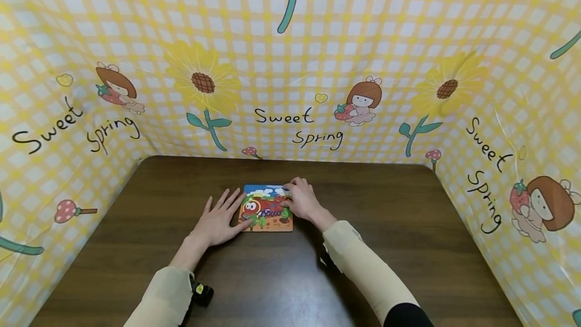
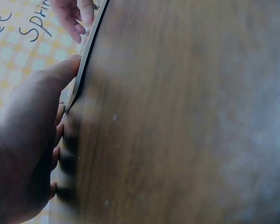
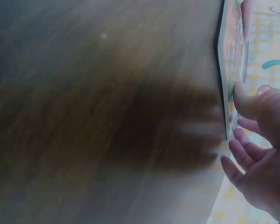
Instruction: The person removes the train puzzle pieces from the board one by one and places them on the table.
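- You've got the left grip (image 1: 221, 222) released, fingers straight and spread on the tabletop (image 1: 272, 281), thumb over the near left corner of the picture board (image 1: 264, 211).
- Over to your right grip (image 1: 303, 200): fingers bent at the board's right side, thumb on its printed face; whether you're pinching anything there, I can't tell.
- There's the board, flat between your hands, around the middle of the tabletop's far half, showing a red cartoon train under blue sky.
- Nearer you, pale sleeves (image 1: 369, 266) cover both forearms, with a black device (image 1: 204, 294) at your left wrist.
- Beyond, left, right and far, hangs yellow-and-white checked cloth (image 1: 281, 64), printed with flowers and "Sweet Spring".
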Available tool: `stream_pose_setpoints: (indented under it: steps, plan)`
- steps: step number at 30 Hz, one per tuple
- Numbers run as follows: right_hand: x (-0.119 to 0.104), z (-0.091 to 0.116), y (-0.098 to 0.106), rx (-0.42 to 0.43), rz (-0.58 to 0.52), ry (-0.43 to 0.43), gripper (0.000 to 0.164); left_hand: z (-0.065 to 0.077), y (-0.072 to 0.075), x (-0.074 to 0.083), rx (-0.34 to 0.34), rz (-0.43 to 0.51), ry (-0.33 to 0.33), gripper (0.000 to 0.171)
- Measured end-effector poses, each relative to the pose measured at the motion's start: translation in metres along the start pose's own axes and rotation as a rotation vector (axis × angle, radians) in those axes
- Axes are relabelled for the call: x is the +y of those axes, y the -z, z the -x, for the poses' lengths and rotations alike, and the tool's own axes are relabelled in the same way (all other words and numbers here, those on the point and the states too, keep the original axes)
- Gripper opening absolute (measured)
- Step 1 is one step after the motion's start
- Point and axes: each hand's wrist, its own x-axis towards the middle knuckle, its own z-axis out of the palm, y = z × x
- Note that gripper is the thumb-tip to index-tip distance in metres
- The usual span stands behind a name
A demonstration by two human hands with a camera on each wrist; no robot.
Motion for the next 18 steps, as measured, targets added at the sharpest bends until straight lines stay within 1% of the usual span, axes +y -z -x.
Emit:
stream_pose_setpoints:
  steps: [11,18]
  plan:
    - [-0.0050,-0.0033,0.0045,-0.020,-0.033,-0.025,0.051,0.0004,0.0010,0.0009,0.002,0.000,0.004,0.095]
    - [-0.0072,-0.0041,0.0010,-0.045,-0.073,-0.028,0.050,0.0004,0.0023,0.0023,-0.004,0.005,0.007,0.095]
